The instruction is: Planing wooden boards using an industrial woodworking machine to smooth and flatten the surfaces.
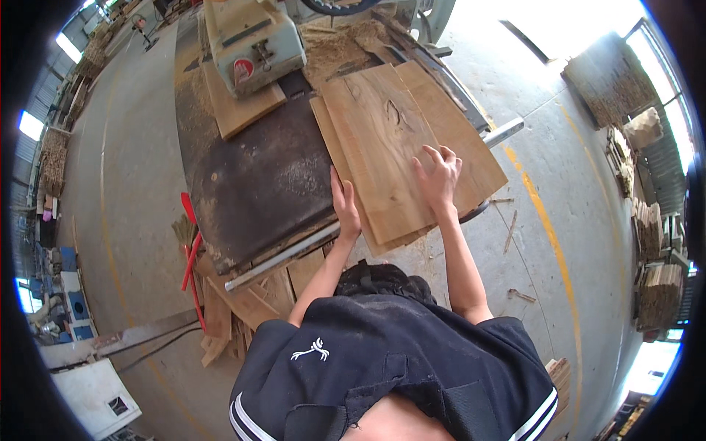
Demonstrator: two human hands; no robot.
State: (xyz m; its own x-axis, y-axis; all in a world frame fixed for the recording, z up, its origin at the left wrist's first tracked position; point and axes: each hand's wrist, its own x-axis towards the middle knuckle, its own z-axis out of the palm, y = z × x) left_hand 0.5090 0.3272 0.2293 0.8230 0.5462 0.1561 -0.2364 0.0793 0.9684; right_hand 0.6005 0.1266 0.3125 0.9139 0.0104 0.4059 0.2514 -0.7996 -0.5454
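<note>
Stretching across the whole workshop, the grey floor (pixel 132 184) carries faded yellow lines and surrounds a dark machine table (pixel 257 191) with a worn, dusty surface. At the table's far side sits a pale grey-green machine housing (pixel 268 59), with loose sawdust (pixel 338 51) scattered to its right. Boards lie loosely stacked on the table's right part, their near ends reaching past its front edge: a lower board (pixel 474 147) juts out to the right beneath the top board (pixel 379 147), which lies flat before the person. A shorter board (pixel 228 110) rests just beside the housing, partly under it. Along the table's front runs a metal bar (pixel 283 257). The right hand (pixel 440 176) has its fingers spread and bent over the top board's right edge; the left hand (pixel 347 206), narrow with fingers together, lies against the stack's left side. How firmly either presses, I cannot tell. Smallest is a dark knot (pixel 393 112) in the top board's far half.
</note>
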